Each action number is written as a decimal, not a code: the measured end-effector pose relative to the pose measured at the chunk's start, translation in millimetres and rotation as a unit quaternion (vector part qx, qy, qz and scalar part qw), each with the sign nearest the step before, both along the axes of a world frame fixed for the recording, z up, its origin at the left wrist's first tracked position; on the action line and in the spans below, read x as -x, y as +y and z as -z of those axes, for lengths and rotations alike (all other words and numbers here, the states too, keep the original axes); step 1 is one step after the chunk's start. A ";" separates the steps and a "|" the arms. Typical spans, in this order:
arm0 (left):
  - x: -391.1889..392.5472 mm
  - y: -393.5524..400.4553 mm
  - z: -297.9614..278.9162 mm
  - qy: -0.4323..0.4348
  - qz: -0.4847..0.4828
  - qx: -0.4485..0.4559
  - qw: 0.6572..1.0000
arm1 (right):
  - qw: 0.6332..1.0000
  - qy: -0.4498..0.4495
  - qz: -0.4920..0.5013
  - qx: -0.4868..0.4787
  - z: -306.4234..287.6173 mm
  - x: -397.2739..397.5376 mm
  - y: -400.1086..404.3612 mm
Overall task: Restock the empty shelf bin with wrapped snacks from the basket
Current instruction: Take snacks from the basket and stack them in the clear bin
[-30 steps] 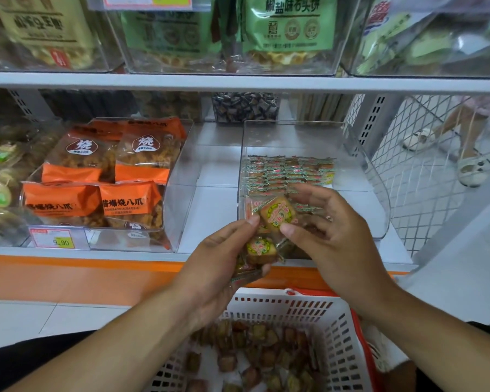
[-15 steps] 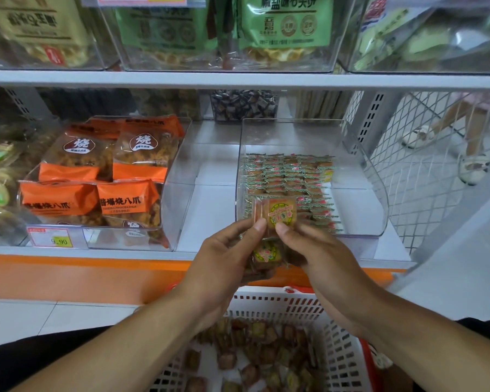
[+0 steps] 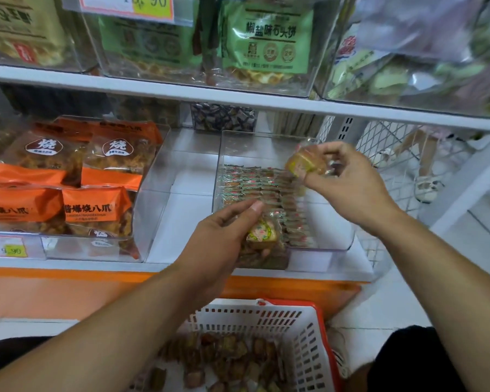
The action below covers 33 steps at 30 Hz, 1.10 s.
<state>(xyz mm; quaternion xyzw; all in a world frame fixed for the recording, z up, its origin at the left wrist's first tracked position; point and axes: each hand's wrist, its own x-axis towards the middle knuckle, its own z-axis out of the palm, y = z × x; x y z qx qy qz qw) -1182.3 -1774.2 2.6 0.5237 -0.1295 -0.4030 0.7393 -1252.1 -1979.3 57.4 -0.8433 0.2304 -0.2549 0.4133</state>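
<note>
While rows of wrapped snacks (image 3: 262, 193) line the left part of a clear shelf bin (image 3: 337, 222), the right hand (image 3: 348, 181) pinches one blurred snack (image 3: 306, 162) above the bin. The left hand (image 3: 224, 241) grips a small bunch of snacks (image 3: 262, 236) at the bin's front wall. Below, a white basket (image 3: 309, 343) holds more. Orange packets (image 3: 68, 193) fill the bin to the left.

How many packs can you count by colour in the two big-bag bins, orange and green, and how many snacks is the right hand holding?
Orange bags in the left bin: 4 visible
Green bags in the upper bin: 2 visible, others may be hidden
Wrapped snack pinched in the right hand: 1
Total: 7
</note>
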 end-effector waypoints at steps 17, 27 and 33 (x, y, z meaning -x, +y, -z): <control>-12.0 -15.6 14.9 -0.022 -0.021 -0.056 0.998 | 0.706 0.539 -0.048 0.456 52.8 -117.1 -59.4; -18.6 -14.2 17.5 0.019 -0.023 -0.038 0.999 | 0.786 0.456 0.008 0.416 84.4 -109.3 -66.8; -18.3 -15.8 17.2 0.013 -0.035 -0.038 0.999 | 0.811 0.477 -0.014 0.340 78.5 -112.2 -66.9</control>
